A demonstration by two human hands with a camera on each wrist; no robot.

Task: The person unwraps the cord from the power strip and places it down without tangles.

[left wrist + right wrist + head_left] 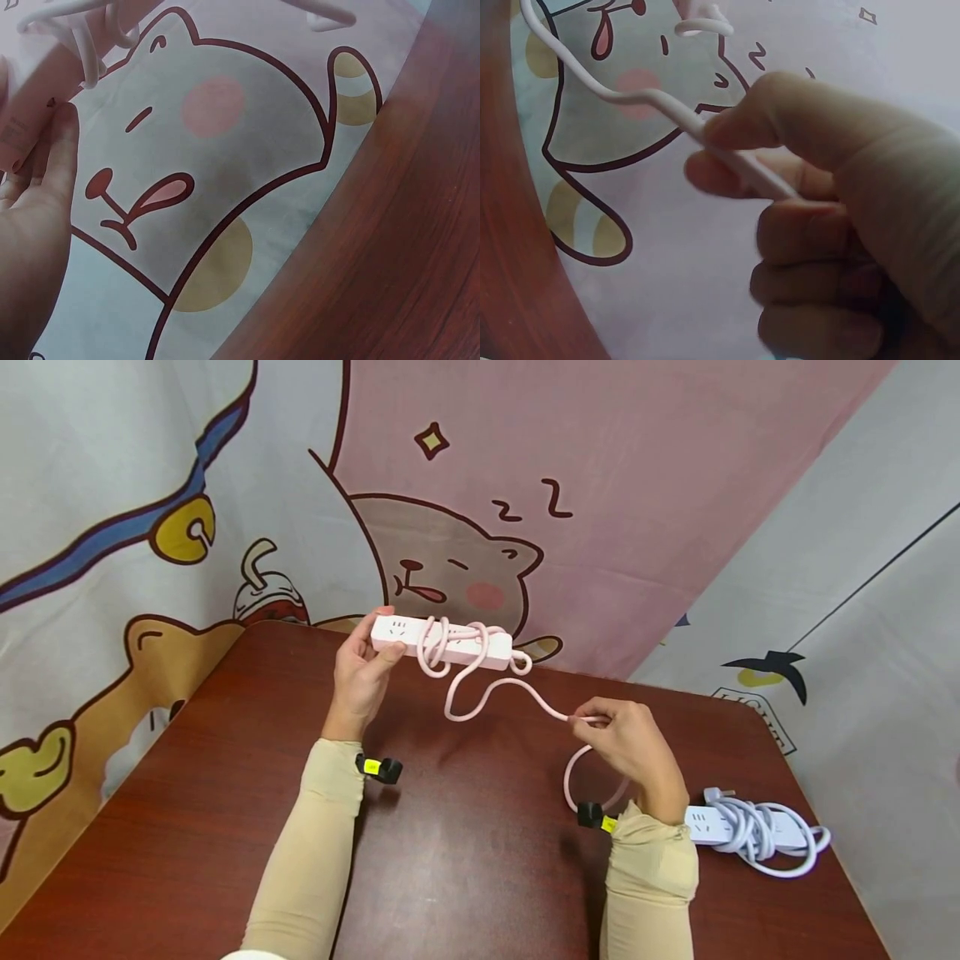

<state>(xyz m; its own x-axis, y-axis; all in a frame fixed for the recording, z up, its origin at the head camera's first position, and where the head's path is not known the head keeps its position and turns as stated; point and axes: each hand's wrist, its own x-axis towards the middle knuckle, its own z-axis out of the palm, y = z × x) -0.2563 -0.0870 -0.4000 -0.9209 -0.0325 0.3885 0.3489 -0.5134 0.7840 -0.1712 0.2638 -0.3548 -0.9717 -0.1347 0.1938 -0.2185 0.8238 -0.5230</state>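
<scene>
My left hand grips the left end of a pale pink power strip, holding it up above the table, thumb along its front edge. Loops of the strip's pink cord wrap around its middle and right part. From there the cord sags, then runs right to my right hand, which pinches it between thumb and index finger. In the right wrist view the cord passes between these fingertips and the other fingers curl in below. Past the right hand, the cord bends down in a curve beside the wrist; its far end is hidden.
A second power strip, white, lies on the table right of my right forearm, its bluish-white cord bundled around it with the plug on top. The brown table ends at a cartoon-printed curtain behind and at both sides.
</scene>
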